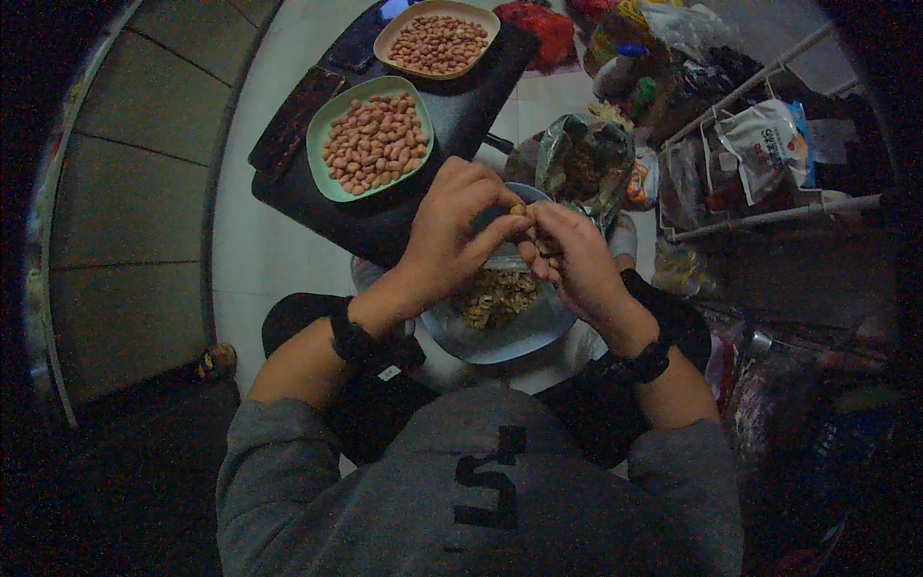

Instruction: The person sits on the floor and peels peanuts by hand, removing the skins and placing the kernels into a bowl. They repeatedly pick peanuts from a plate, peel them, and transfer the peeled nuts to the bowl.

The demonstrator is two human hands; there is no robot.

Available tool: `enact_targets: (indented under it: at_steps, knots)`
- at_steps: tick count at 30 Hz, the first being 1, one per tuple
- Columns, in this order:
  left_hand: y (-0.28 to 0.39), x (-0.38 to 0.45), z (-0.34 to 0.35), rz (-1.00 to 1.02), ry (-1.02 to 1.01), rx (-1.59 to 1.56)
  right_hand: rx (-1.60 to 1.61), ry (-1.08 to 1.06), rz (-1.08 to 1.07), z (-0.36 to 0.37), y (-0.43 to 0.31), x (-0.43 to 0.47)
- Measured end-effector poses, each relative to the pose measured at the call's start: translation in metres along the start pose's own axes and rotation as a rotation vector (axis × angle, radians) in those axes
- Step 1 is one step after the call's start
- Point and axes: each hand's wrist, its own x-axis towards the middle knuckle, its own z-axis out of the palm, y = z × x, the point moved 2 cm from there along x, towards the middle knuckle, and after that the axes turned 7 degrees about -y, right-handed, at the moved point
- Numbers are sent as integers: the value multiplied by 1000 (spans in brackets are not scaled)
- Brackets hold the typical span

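Observation:
My left hand [461, 220] pinches a small tan piece, apparently a peanut [518, 210], between thumb and fingertips. My right hand [573, 256] meets it from the other side, its curled fingers around several small brownish pieces that look like peanuts or shells. Both hands are over a pale plate or basin [497, 350] that holds a heap of broken pieces, likely shells [497, 299]. Up and to the left, a green dish [317, 148] is filled with shelled peanuts [375, 144]. Beyond it, a beige dish [382, 43] holds more, smaller-looking nuts [438, 45].
Both dishes stand on a black table or stool [288, 187]. An open plastic bag with dark contents [584, 155] lies beyond my right hand. A red mesh bag [544, 36] is further back. At the right is a white wire rack [779, 213] with packets [757, 148].

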Motion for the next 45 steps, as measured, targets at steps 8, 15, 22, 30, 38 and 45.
enact_targets:
  at_steps: [8, 15, 22, 30, 38, 45]
  knots:
    - [-1, 2, 10, 76, 8, 81, -34, -9, 0, -9, 4, 2]
    - [-11, 3, 5, 43, -68, -117, 18, 20, -1, -9, 3, -1]
    - [-12, -2, 17, -287, -129, -704, 63, -27, 14, -6, -5, -3]
    - [-17, -8, 18, -524, -239, -1516, -385, -236, 26, -11, -9, -5]
    - [-17, -12, 12, -564, -227, -1706, -815, -216, 180, -29, 2, -2]
    - [-14, -15, 14, -651, -229, -1701, -843, -72, -45, -43, 17, 10]
